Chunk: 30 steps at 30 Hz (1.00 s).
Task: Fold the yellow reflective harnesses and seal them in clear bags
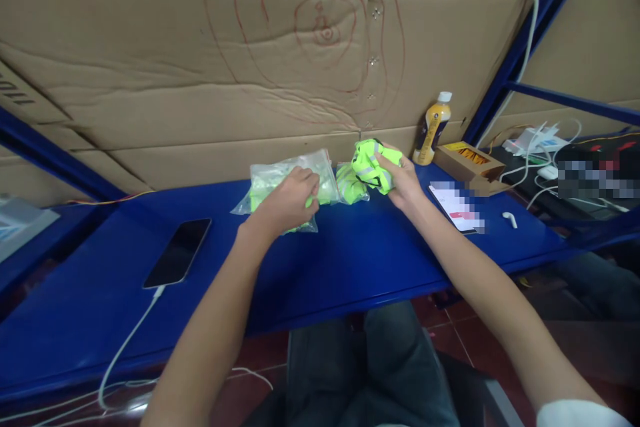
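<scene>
Blue metal bench [350,267] pushed up against a wall of flattened cardboard, with blue shelf struts on either side. Taking the juice bottle [434,128] at the back of the bench as the landmark, everything in play sits just to its left.

Progress-wise, I'd call it somewhere in the middle. One neon yellow-green vest [373,163] is folded into a tight wad and gripped in the right hand [403,180], lifted a little off the bench, right beside the bottle. It isn't in any bag. Further left of the bottle, the left hand [287,200] is closed on a clear plastic bag [295,180] lying flat, which already seems to have yellow-green fabric in it. Between the two hands sits a smaller bagged bundle [350,183] of the same stuff, looking finished. So a couple look packed, and the one in hand is left.

The vest is bright fluorescent with grey reflective strips showing, crumpled rather than neatly squared. The bags are thin, crinkly and shiny.

Way left of the bottle, a dark phone [179,252] lies on its white cable. Right of it: a small open cardboard box [470,163], a card and an earbud [510,219].
</scene>
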### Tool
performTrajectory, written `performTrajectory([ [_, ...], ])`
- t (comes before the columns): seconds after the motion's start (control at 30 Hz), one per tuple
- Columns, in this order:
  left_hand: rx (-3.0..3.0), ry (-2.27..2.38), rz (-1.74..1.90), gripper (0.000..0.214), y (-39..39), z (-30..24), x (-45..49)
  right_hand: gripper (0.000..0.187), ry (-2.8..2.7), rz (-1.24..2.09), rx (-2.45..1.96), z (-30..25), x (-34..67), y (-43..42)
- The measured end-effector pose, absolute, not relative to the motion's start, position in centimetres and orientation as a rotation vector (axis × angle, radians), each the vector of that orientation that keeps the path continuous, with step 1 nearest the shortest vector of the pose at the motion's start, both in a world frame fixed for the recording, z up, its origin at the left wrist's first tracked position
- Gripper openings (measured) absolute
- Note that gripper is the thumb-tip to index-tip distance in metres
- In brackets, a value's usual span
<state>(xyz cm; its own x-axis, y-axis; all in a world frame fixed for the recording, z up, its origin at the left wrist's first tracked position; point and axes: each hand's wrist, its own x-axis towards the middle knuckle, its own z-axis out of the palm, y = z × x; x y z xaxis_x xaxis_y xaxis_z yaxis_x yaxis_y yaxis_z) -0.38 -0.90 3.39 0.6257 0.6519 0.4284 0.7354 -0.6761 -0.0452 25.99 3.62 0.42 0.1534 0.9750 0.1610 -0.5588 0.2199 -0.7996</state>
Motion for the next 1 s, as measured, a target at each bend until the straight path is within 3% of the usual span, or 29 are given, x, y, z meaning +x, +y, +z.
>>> performTrajectory([
  [0.07,-2.588,-1.235,-0.482,0.02,-1.1,2.9,0.3,0.066,-0.775,1.224,-0.697,-0.5,26.2,3.9],
  [0.2,-2.315,-1.377,-0.367,0.077,-1.3,1.7,1.4,0.068,-0.869,1.23,-0.761,-1.9,25.7,3.8],
  [0.27,-2.214,-1.414,-0.371,0.083,-1.2,1.1,1.9,0.069,-0.907,1.227,-0.778,-2.2,25.4,3.6],
  [0.5,-2.214,-1.541,-0.528,0.04,0.1,-0.5,2.1,0.066,-0.901,1.212,-0.76,-2.3,25.2,3.5],
  [0.8,-2.192,-1.264,-1.232,0.009,0.6,-0.3,1.0,0.065,-0.985,1.465,-0.682,-0.7,26.2,2.8],
  [1.0,-2.25,-1.315,-1.168,0.018,0.0,0.0,1.5,0.063,-1.081,1.799,-0.701,-0.3,27.1,2.4],
])
